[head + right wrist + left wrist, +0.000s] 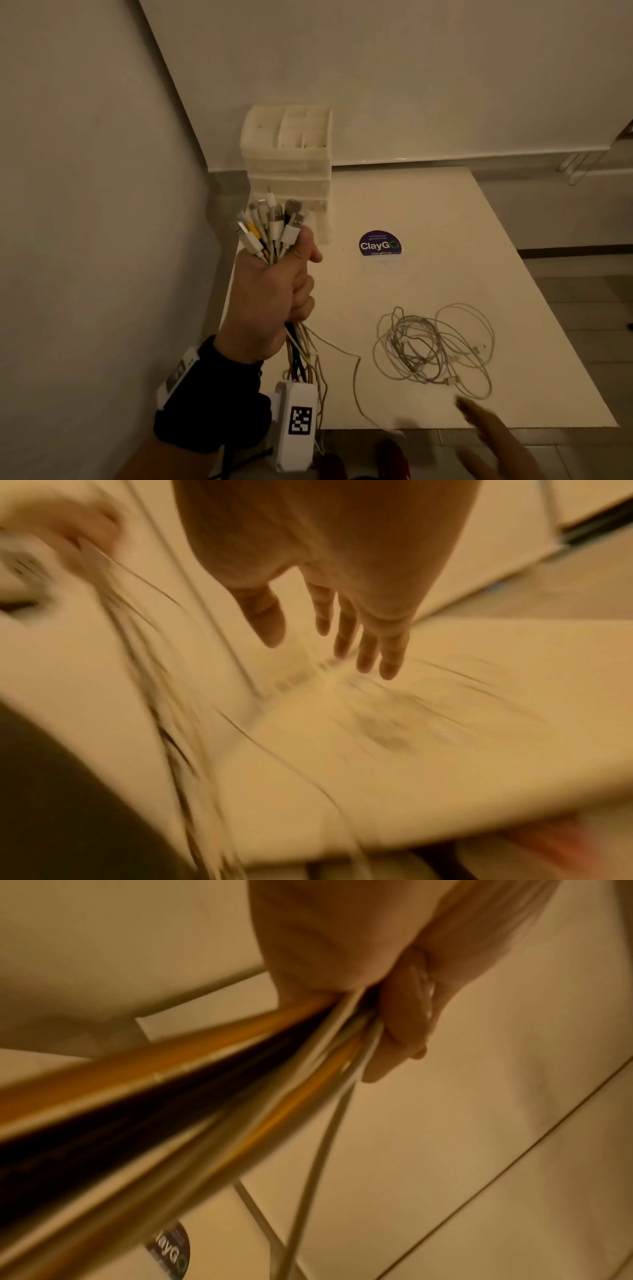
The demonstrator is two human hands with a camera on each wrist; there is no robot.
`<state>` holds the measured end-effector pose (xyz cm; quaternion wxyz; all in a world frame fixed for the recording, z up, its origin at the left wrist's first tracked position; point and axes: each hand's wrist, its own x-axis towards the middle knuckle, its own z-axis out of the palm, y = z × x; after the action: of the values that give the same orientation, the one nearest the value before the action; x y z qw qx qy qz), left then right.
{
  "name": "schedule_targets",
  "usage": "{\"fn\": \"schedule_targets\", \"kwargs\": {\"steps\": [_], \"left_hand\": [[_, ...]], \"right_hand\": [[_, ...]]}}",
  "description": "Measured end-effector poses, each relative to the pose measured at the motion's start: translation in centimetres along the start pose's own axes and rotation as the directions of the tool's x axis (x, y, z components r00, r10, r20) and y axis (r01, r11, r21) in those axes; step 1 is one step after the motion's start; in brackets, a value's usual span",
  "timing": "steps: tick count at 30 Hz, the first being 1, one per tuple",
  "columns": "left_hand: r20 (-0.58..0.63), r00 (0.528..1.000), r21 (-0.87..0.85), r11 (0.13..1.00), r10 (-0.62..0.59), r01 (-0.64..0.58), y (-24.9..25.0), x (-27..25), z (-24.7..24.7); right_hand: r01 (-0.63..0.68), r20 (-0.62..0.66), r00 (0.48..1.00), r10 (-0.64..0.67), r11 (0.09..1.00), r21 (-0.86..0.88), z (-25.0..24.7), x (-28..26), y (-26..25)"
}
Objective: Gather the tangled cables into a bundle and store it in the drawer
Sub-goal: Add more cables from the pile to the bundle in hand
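My left hand (274,291) is raised at the table's left edge, fist gripping a bundle of cables (274,226) with white, yellow and black plugs sticking up above it. The cords hang down below the fist past the wrist; in the left wrist view they run as yellow, black and white cables (212,1085) out of the curled fingers (404,1026). A tangle of white cables (435,349) lies loose on the table. My right hand (486,425), blurred, hovers with straight fingers (363,642) near the table's front edge, just short of that tangle. A white plastic drawer unit (291,171) stands behind the bundle.
The white table (462,240) sits in a corner, walls to the left and behind. A round purple ClayGo sticker (379,244) lies to the right of the drawer unit. One thin cable (356,377) trails from the bundle over the table's front edge. Tiled floor lies to the right.
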<state>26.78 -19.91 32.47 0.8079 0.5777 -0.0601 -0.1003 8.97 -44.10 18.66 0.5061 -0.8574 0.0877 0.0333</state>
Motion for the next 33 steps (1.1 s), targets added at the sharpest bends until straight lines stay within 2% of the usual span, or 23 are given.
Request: {"fn": "schedule_targets", "kwargs": {"steps": [1, 3, 5, 8, 10, 14, 16, 20, 25, 29, 33], "left_hand": [[0.013, 1.000, 0.006, 1.000, -0.008, 0.008, -0.4, -0.4, 0.5], [0.054, 0.998, 0.026, 0.999, -0.023, 0.021, -1.0, -1.3, 1.6], [0.102, 0.995, 0.047, 0.999, -0.010, 0.005, -1.2, -2.3, 2.3], [0.119, 0.992, 0.069, 0.996, 0.049, -0.057, -1.0, -3.3, 2.5], [0.117, 0.991, 0.064, 0.995, 0.068, -0.076, -0.8, -3.7, 2.2], [0.136, 0.988, 0.034, 0.997, 0.066, -0.072, -0.9, -4.4, 1.6], [0.182, 0.981, 0.036, 0.997, 0.062, -0.069, -0.8, -4.4, 1.4], [0.260, 0.962, 0.044, 0.994, 0.086, -0.100, -0.8, -4.2, 1.8], [0.317, 0.941, -0.130, 0.988, 0.116, -0.078, -0.3, -4.2, 2.6], [0.380, 0.912, -0.129, 0.985, 0.158, -0.117, -0.4, -4.3, 3.8], [0.285, 0.955, -0.100, 0.993, 0.082, -0.055, -1.7, -3.8, 4.5]], "right_hand": [[0.084, 0.102, 0.991, -0.083, 0.996, -0.014, -0.5, 0.9, -2.5], [0.240, 0.149, 0.961, -0.232, 0.970, -0.037, 1.6, 3.7, -8.3], [0.388, 0.253, 0.886, -0.388, 0.920, 0.049, 3.6, 6.2, -11.8], [0.380, 0.428, 0.803, -0.414, 0.910, 0.166, 5.6, 8.3, -15.3], [0.309, 0.499, 0.770, -0.398, 0.917, 0.254, 7.1, 8.6, -15.1], [0.242, 0.432, 0.827, -0.359, 0.922, 0.304, 9.0, 7.7, -12.4], [0.250, 0.431, 0.838, -0.336, 0.937, 0.244, 9.6, 7.6, -10.5], [0.170, 0.480, 0.840, -0.254, 0.962, 0.212, 10.1, 7.9, -6.7], [0.048, 0.562, 0.823, -0.082, 0.996, 0.076, 10.4, 8.9, -1.5], [0.005, 0.581, 0.813, 0.031, 0.998, -0.061, 10.9, 9.2, 2.0], [-0.029, 0.544, 0.829, 0.131, 0.981, -0.192, 10.9, 9.0, 3.2]]}}
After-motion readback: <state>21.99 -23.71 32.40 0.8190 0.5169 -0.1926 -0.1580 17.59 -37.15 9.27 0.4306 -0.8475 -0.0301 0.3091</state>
